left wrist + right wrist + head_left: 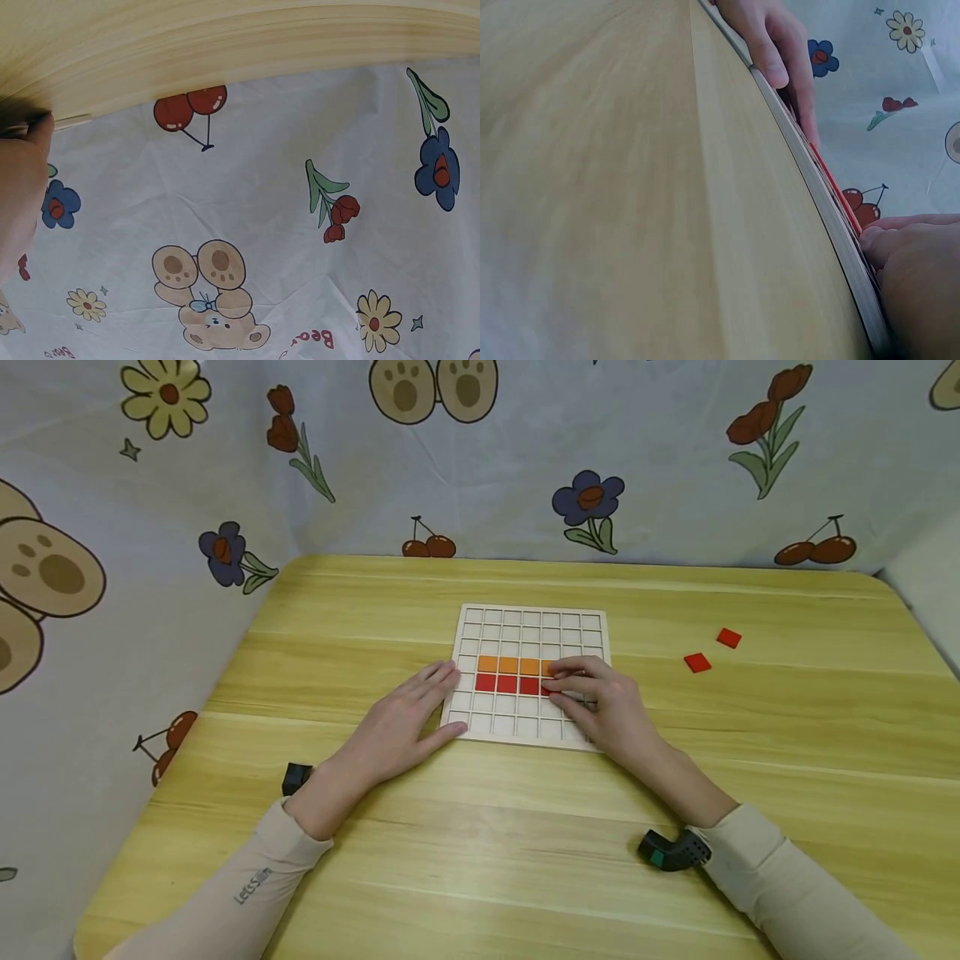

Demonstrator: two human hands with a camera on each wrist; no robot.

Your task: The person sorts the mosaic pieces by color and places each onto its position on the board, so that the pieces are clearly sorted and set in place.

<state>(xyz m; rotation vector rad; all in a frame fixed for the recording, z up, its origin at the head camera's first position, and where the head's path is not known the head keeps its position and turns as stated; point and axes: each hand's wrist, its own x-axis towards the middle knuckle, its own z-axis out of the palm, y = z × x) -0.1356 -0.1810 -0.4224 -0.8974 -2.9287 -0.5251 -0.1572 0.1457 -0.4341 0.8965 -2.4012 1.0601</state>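
Observation:
A pale square grid board (510, 724) lies flat on the table. A row of orange tiles (508, 667) fills several cells, with a row of red tiles (506, 684) just below it. At the right end of the red row, my right hand (611, 706) pinches a red tile (547, 688), which the fingertips partly cover. My left hand (397, 722) rests with fairly straight fingers along the board's left edge, thumb at the lower left corner. The right wrist view catches both hands low against the board's edge; only part of the left hand (19, 187) enters the left wrist view.
Two loose red tiles, a nearer one (697, 662) and a farther one (728, 638), lie on the wood-grain table (480, 852) right of the board. A patterned cloth (510, 468) hangs behind the table and along its left side.

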